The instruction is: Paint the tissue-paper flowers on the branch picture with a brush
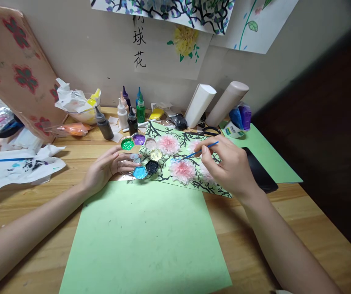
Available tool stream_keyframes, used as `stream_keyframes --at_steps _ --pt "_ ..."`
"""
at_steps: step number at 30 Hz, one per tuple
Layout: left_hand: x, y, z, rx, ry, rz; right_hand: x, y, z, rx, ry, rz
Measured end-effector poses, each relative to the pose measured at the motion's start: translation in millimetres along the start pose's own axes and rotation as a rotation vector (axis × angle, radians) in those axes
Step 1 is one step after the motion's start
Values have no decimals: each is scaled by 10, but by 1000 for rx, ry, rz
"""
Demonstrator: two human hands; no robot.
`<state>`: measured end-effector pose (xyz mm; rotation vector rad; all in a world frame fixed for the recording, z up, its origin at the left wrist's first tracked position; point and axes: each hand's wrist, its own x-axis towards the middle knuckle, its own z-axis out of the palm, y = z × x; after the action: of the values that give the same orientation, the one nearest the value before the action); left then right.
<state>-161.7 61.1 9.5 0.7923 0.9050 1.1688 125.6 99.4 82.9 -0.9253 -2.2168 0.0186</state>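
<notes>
My left hand [103,165] grips the edge of a clear flower-shaped paint palette [145,156]. Its wells hold green, purple, light blue, black and pale paints. Between the fingers of my right hand [229,165] is a thin blue paintbrush [198,151], its tip touching or just above a light green sheet. Black branches are painted over that sheet [163,177], and several pink-and-white layered flowers [183,171] stand out on it. Faint blue marks show near the brush tip. My right hand hides part of the sheet's right side, and the palette overlaps its left.
A plain green sheet [144,237] lies in front on the wooden table. Paint bottles [140,109], scissors [211,131] and two upright rolls [200,106] stand or lie behind. At left are a stained tissue [46,163], another brush [3,160] and a cup with crumpled paper [81,110].
</notes>
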Motion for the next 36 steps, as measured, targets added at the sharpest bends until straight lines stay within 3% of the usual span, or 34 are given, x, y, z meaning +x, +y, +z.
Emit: stream_keyframes --at_steps 15,23,26,33,36 --pt "1 -11 -9 0 -8 9 -9 41 0 33 16 24" --pt "9 -4 -6 -3 -12 5 -38 -70 -67 173 172 105" --pt "0 -6 -16 0 -30 7 -49 -172 -43 329 122 112" --pt "16 -28 -23 -17 -45 18 -96 -321 122 452 -190 -94" --pt "11 -24 -26 -10 -55 18 -109 -328 143 450 -181 -106"
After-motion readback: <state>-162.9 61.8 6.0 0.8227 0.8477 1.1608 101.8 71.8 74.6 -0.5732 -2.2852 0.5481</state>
